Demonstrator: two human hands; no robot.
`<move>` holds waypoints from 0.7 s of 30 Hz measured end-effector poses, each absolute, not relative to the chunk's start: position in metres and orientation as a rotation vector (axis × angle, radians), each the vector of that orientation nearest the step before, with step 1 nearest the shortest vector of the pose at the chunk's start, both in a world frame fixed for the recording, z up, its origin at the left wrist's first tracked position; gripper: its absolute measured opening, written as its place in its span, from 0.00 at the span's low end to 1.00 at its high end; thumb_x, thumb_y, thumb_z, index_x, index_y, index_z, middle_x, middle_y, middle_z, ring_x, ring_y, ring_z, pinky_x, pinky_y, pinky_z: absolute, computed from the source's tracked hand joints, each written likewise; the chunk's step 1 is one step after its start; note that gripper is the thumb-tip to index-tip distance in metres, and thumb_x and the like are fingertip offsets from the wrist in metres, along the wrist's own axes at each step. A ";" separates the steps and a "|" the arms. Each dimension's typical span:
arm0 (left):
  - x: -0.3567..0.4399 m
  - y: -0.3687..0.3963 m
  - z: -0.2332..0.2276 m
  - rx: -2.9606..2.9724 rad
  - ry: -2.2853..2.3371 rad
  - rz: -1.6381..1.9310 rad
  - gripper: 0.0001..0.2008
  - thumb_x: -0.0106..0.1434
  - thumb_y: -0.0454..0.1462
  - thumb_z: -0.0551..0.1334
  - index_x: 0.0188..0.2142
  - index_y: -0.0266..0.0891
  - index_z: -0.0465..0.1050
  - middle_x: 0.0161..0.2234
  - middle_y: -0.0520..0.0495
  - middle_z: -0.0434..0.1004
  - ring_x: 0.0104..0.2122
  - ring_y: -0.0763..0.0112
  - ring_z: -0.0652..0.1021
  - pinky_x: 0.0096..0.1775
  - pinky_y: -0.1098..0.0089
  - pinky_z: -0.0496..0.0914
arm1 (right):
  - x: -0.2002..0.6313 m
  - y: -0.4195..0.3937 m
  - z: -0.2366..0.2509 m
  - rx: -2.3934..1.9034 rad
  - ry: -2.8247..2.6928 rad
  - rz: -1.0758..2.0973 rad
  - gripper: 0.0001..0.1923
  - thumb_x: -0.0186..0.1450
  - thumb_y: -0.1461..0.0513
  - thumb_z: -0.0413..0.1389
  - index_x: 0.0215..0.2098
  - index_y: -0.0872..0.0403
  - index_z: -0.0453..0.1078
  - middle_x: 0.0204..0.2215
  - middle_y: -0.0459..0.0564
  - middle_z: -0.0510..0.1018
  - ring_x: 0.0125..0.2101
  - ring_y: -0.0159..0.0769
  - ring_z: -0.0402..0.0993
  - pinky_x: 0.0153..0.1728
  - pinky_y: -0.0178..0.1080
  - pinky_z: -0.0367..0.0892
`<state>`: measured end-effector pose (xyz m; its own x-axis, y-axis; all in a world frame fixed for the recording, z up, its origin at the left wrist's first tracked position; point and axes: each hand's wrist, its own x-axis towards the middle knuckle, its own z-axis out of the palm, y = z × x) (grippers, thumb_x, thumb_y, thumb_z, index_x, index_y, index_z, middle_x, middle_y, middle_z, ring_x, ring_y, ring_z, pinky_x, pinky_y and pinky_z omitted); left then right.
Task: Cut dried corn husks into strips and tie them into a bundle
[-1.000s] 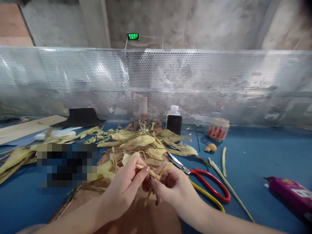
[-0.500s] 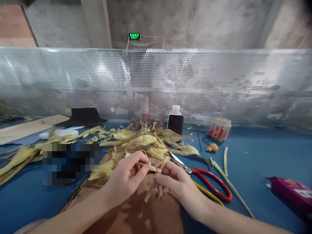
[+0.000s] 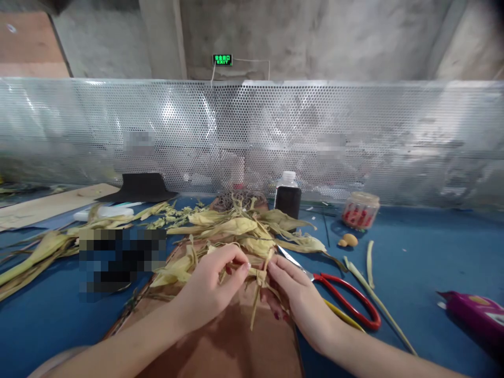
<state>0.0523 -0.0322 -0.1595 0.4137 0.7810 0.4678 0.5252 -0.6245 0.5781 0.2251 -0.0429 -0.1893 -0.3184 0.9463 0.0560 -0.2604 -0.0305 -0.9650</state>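
Note:
Between my two hands is a small knotted piece of dried corn husk (image 3: 260, 277), with strips sticking out upward and downward. My left hand (image 3: 214, 278) pinches its left end between thumb and fingertips. On the other side my right hand (image 3: 293, 289) holds the knot with thumb and fingers, its lower fingers curled behind the strips. Both hands are above a brown board (image 3: 220, 346). A heap of dried husks (image 3: 232, 228) lies just beyond them. Red-handled scissors (image 3: 350, 299) rest beside my right hand, blades partly hidden behind it.
A phone-like black rectangle (image 3: 288, 202) leans on a clear bottle (image 3: 289, 178). Farther right are a jar (image 3: 360, 211), a tan gourd-shaped piece (image 3: 348, 240), husk stems (image 3: 384, 310) and a purple packet (image 3: 474, 315). More husks (image 3: 43, 252) lie left. A perforated metal screen (image 3: 252, 131) stands behind.
The strip at the knot has turned from slanting to nearly upright, and its lower tail now hangs straighter. My right thumb has moved up beside the knot. The view has shifted slightly.

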 end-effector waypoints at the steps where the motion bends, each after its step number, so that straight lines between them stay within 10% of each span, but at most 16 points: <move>1: 0.053 -0.032 -0.160 2.334 1.131 1.037 0.08 0.65 0.38 0.53 0.31 0.40 0.67 0.30 0.52 0.72 0.32 0.71 0.72 0.36 0.71 0.65 | 0.225 -0.043 -0.189 -0.842 -1.257 1.527 0.16 0.64 0.50 0.51 0.29 0.53 0.58 0.18 0.38 0.62 0.13 0.22 0.53 0.13 0.27 0.47; 21: 0.058 -0.029 -0.165 1.729 0.991 0.785 0.26 0.56 0.42 0.64 0.55 0.43 0.65 0.41 0.45 0.79 0.36 0.64 0.79 0.37 0.65 0.74 | 0.225 -0.045 -0.193 -0.848 -1.335 1.408 0.18 0.65 0.49 0.50 0.48 0.50 0.60 0.17 0.36 0.61 0.15 0.23 0.54 0.14 0.28 0.50</move>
